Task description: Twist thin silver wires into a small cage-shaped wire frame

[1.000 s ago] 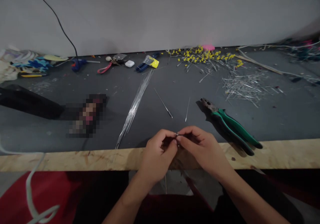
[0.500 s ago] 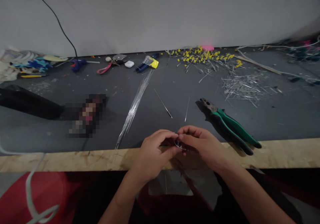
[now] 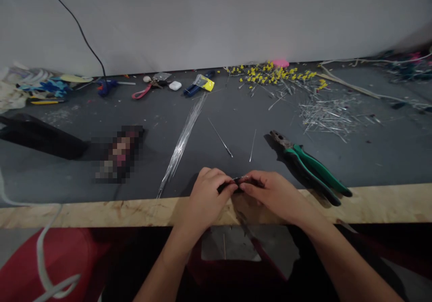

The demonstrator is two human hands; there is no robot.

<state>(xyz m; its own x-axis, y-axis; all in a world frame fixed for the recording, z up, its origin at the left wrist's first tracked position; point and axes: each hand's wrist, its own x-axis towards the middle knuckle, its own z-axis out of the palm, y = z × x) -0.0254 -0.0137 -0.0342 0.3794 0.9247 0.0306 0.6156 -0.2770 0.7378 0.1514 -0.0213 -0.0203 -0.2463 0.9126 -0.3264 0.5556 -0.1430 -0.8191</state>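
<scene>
My left hand (image 3: 208,198) and my right hand (image 3: 277,197) meet at the wooden front edge of the table, fingertips almost touching. Both are closed in a pinch on a thin wire (image 3: 236,179), mostly covered by the fingers. Just beyond them lie a single wire with a twisted end (image 3: 225,145) and a short straight wire (image 3: 253,146). Green-and-black pliers (image 3: 308,164) rest to the right of my right hand, jaws pointing away. Up and left of my left hand stretches a bundle of long silvery wires (image 3: 182,142).
Yellow-tipped wires (image 3: 270,74) and a heap of short wire pieces (image 3: 327,117) lie at the back right. A blue tool with a yellow packet (image 3: 204,83), a white case (image 3: 175,86) and a blue glue gun (image 3: 106,87) line the back. A black object (image 3: 40,135) stands left.
My hands have shifted slightly, with the fingertips turned closer together. The wire loop that showed between them is now mostly hidden. The things on the table stay put.
</scene>
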